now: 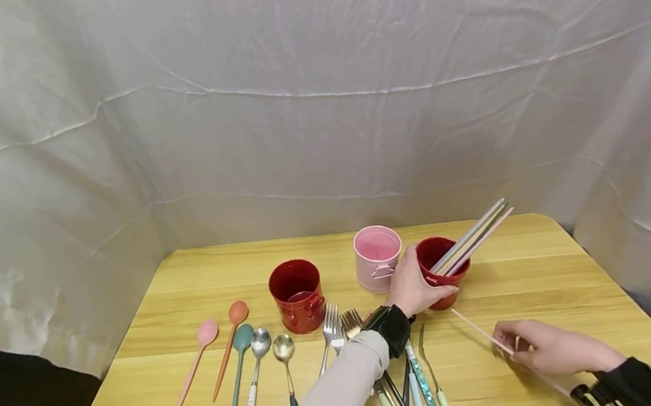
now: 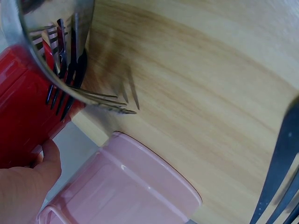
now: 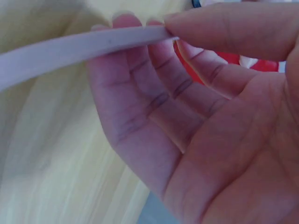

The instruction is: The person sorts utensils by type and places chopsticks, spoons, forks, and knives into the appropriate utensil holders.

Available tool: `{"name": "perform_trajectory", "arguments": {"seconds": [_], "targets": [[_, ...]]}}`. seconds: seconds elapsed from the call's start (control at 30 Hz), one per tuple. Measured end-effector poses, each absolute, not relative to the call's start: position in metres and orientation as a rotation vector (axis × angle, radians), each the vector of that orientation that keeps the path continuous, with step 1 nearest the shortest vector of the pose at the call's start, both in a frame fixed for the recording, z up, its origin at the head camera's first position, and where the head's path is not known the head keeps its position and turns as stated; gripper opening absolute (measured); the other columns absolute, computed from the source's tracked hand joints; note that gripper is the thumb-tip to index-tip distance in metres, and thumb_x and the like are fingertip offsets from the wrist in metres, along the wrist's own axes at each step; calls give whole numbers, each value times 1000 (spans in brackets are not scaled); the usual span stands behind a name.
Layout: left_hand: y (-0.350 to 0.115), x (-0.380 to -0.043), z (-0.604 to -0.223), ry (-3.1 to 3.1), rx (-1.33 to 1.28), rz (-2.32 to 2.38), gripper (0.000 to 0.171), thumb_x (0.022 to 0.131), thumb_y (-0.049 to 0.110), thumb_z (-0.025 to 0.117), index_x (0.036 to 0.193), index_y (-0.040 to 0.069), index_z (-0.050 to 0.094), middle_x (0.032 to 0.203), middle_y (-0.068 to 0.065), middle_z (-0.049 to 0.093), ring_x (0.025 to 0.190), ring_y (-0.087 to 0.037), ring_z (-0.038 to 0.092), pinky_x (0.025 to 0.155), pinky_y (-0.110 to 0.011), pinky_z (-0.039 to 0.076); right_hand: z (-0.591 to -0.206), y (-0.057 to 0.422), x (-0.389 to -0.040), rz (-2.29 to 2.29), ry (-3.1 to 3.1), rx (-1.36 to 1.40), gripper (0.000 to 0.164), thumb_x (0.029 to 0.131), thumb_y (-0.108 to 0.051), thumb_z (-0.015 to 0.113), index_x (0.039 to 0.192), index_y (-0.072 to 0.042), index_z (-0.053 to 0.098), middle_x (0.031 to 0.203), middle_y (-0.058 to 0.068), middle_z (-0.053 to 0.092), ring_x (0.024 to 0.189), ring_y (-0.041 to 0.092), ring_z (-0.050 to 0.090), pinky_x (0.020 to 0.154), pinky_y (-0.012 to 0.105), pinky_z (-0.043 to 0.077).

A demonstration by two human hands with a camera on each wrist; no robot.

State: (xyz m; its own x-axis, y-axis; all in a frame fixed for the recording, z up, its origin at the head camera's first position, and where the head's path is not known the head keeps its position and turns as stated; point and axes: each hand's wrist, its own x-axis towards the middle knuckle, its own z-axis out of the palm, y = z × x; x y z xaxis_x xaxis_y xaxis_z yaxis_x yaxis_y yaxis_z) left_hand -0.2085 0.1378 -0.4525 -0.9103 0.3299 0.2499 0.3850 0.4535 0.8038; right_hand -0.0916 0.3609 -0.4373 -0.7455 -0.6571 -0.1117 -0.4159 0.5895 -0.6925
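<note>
My left hand (image 1: 414,286) grips the right-hand red bucket (image 1: 445,298) by its near left side; in the left wrist view a digit lies against the red wall (image 2: 23,112). Several pale, pink and green chopsticks (image 1: 473,241) lean out of that bucket to the right. Between its thumb and fingers my right hand (image 1: 551,344) pinches a thin pale pink chopstick (image 1: 479,330), low over the table and apart from the bucket. This chopstick (image 3: 70,46) crosses the fingertips in the right wrist view.
A pink bucket (image 1: 372,275) stands just left of my left hand, and another red bucket (image 1: 295,307) farther left. Several spoons (image 1: 243,337) lie on the table's left side. Forks (image 1: 330,325) and knives (image 1: 427,363) lie around and partly under my left forearm. Grey cloth (image 1: 318,132) hangs behind.
</note>
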Motion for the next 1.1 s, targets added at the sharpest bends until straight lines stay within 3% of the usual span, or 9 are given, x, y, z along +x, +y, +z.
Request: {"name": "perform_trajectory", "arguments": {"seconds": [0.27, 0.53, 0.83, 1.03, 1.1], "targets": [[138, -208, -452, -2643, -641, -1473, 87, 61, 37, 87, 132, 16, 41, 121, 2, 55, 110, -12, 53, 95, -27, 45, -427, 366, -94, -1103, 2400, -1001, 20, 89, 9, 53, 101, -7, 51, 81, 5, 57, 69, 11, 57, 55, 22, 49], [138, -208, -452, -2648, -632, -1473, 86, 62, 38, 87, 131, 16, 41, 121, 3, 55, 110, -12, 53, 95, -28, 46, -419, 362, -104, -1295, 2423, -1015, 18, 94, 8, 47, 108, -2, 50, 81, 10, 57, 68, 18, 60, 54, 31, 53], [138, -209, -453, -2629, -654, -1426, 88, 60, 39, 87, 131, 15, 41, 120, 2, 56, 109, -12, 54, 94, -25, 45, -407, 348, -112, -1422, 2765, -810, 20, 88, 10, 55, 107, 4, 51, 87, 9, 60, 77, 12, 63, 61, 33, 56], [138, -209, -453, -2627, -656, -1458, 88, 61, 38, 87, 132, 16, 41, 121, 3, 55, 110, -12, 53, 95, -26, 45, -391, 338, -117, -1528, 2926, -662, 21, 89, 9, 57, 109, 4, 52, 87, 18, 62, 76, 17, 64, 65, 26, 56], [138, -209, -454, -2628, -654, -1468, 87, 62, 38, 87, 132, 16, 41, 122, 3, 55, 110, -12, 53, 95, -27, 45, -385, 334, -120, -1571, 2966, -627, 22, 89, 7, 57, 110, 4, 52, 88, 15, 63, 77, 16, 64, 66, 24, 55]]}}
